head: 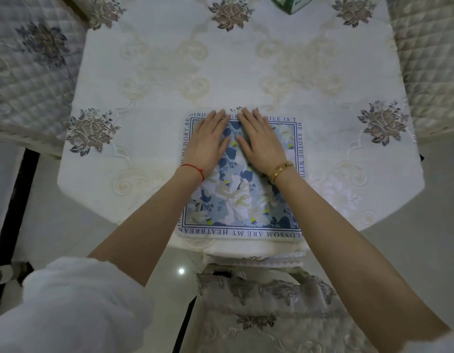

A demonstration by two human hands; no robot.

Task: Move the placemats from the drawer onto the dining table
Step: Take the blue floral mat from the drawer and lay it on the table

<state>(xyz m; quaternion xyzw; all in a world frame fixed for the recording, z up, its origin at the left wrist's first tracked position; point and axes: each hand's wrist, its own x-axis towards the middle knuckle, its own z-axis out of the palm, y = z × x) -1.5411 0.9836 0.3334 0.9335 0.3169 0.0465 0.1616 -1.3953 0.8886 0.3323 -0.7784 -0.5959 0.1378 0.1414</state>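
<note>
Square blue-and-white floral placemat with lettered border [242, 200] is laid flat at the near edge of the white embroidered tablecloth-covered dining table [170, 80]. Its far half is pressed by left hand [208, 141] and right hand [261, 141], fingers straight, nothing grasped.

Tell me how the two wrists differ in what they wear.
The left hand has a thin red string at its wrist, while the right hand has a thicker gold bangle. The left arm ends in a white sleeve near the camera; no sleeve is visible on the right arm. Both hands lie flat, fingers straight, on the floral placemat.
</note>
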